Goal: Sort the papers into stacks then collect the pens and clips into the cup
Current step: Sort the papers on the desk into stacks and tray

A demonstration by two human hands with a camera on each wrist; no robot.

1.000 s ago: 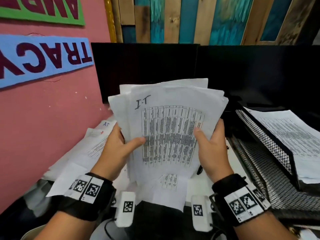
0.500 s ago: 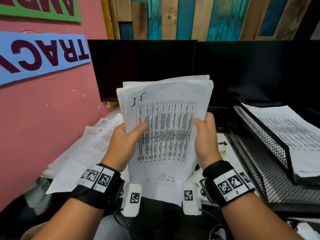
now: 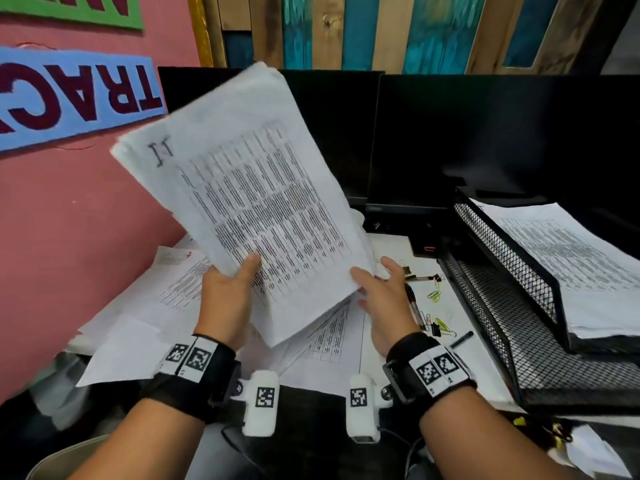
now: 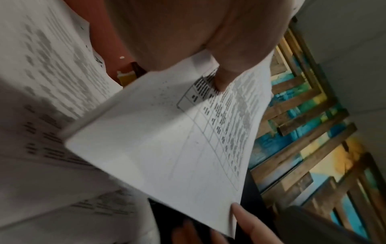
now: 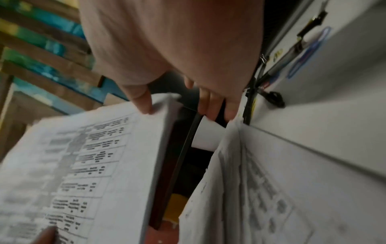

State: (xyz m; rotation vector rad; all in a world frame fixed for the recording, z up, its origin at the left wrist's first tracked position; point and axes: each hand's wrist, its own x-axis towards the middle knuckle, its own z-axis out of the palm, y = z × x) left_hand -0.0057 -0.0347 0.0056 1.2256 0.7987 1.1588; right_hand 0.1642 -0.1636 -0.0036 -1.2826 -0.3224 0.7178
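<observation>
A thick stack of printed papers marked "I.T" is held up over the desk, tilted to the left. My left hand grips its lower left edge, thumb on the front. My right hand is at the stack's lower right corner with fingers spread; only the thumb touches the paper edge. More loose papers lie on the desk beneath. Pens, coloured paper clips and a binder clip lie scattered right of my right hand. No cup is in view.
A black mesh tray stands at the right, with a paper stack on its upper tier. Two dark monitors stand behind the desk. The pink wall runs close along the left side.
The stack has swung up and tilted left in my left hand. My right hand has released its side grip and dropped to the lower right corner, fingers spread.
</observation>
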